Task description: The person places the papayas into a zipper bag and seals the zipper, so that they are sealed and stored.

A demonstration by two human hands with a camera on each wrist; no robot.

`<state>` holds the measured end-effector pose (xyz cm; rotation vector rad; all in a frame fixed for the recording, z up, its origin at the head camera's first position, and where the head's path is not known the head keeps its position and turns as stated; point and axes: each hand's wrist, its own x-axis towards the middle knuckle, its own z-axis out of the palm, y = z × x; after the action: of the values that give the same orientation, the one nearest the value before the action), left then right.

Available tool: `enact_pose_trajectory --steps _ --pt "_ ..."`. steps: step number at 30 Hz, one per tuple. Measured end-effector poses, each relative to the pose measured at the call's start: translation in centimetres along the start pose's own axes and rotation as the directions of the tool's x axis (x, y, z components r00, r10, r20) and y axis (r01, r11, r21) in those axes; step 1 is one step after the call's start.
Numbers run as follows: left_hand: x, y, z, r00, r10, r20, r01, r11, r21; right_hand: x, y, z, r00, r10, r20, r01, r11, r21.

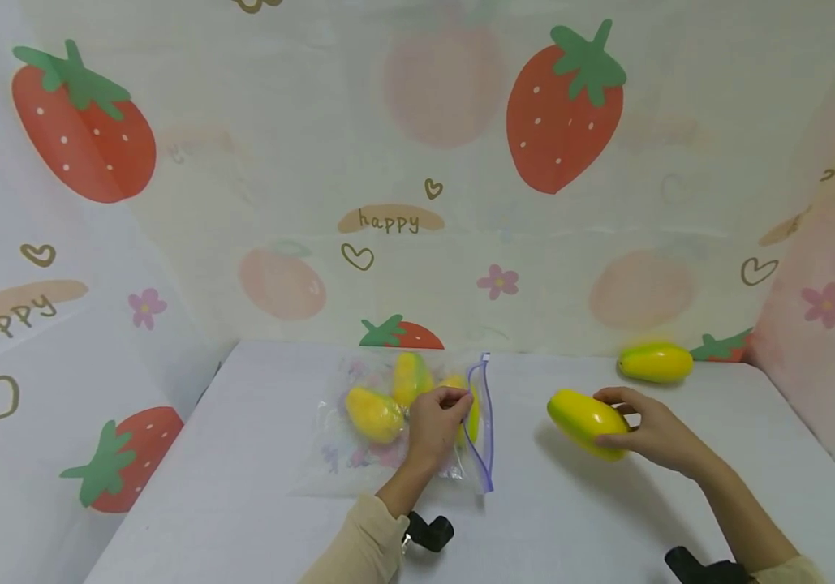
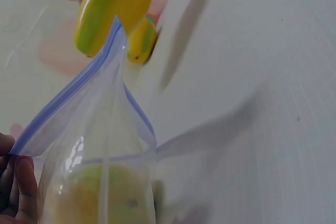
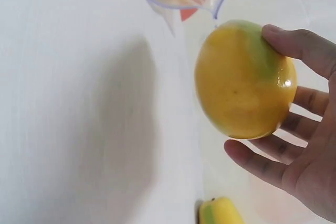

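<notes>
My left hand point(image 1: 433, 423) pinches the purple-edged mouth of a clear zip bag point(image 1: 376, 478), holding it partly apart. Inside the bag lie several yellow-green mangoes point(image 1: 375, 415), blurred through the plastic in the left wrist view. To the right of the bag, my right hand point(image 1: 654, 430) grips another mango point(image 1: 587, 423) between thumb and fingers, raised above the table with its shadow below. The right wrist view shows this held mango point(image 3: 244, 80) close up, with the bag's zip edge point(image 3: 181, 6) beyond it. A further mango point(image 1: 655, 362) lies at the back right, apart from both hands.
A white cloth covers the table point(image 1: 242, 519). Behind it stands a backdrop point(image 1: 417, 284) printed with strawberries and hearts, meeting the table's back edge. Black wrist mounts point(image 1: 430, 532) show below the forearms.
</notes>
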<state>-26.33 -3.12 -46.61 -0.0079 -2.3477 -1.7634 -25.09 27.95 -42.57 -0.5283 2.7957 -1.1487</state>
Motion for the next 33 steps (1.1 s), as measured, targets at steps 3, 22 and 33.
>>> enact_pose_trajectory --steps 3,22,33 --pt "0.0 0.2 0.0 1.0 -0.008 -0.002 0.008 1.0 -0.001 0.5 -0.4 0.4 0.999 -0.013 0.034 0.012 1.0 0.026" --pt "-0.1 0.1 0.6 1.0 -0.016 -0.023 0.016 1.0 -0.016 3.8 -3.2 4.9 0.951 -0.147 0.271 0.135 0.989 0.062" --pt "-0.2 0.1 1.0 0.998 -0.056 0.008 0.056 0.994 -0.091 4.7 -3.6 7.2 0.94 -0.18 0.29 0.165 0.983 0.079"
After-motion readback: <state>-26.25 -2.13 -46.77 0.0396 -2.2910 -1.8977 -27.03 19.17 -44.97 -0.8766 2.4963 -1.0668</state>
